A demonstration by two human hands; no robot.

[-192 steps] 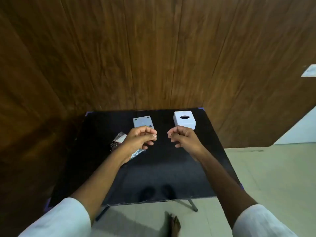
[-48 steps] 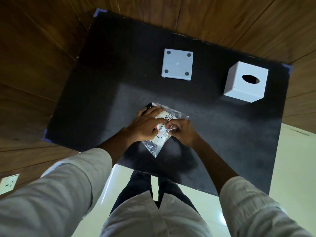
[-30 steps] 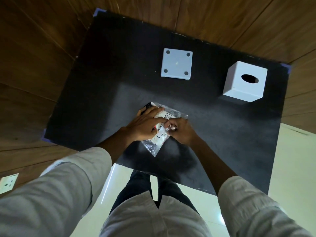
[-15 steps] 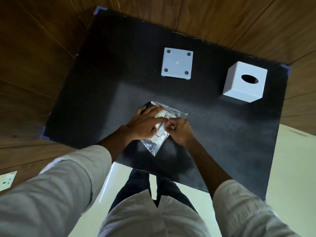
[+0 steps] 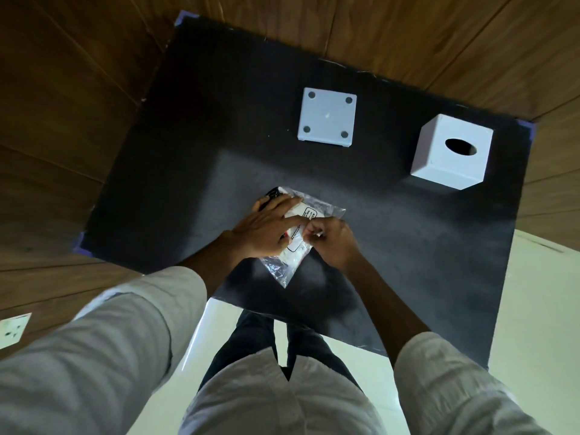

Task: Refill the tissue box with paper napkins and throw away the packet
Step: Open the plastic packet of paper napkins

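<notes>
From the head camera, the clear plastic packet (image 5: 301, 237) of paper napkins is lying near the middle of the black desk (image 5: 188, 158), close to its near edge, within easy reach of both arms. The left hand (image 5: 266, 229) is lying flat across the packet with fingers spread, its grip apart and pressing down, apparently to keep the slippery film from sliding. The right hand (image 5: 332, 240) is sitting at the packet's 3 o'clock edge, its grip pinched together on the plastic film there, likely to tear or peel it open. The napkins are inside, so opening looks like the step in hand.

The white tissue box (image 5: 452, 155) is standing upright at about 2 o'clock from the packet, well apart, its oval slot facing up. Its flat white base plate (image 5: 326, 117) is lying separately at 12 o'clock, four round pads showing, probably taken off so that napkins can be loaded from below. No bin is showing.
</notes>
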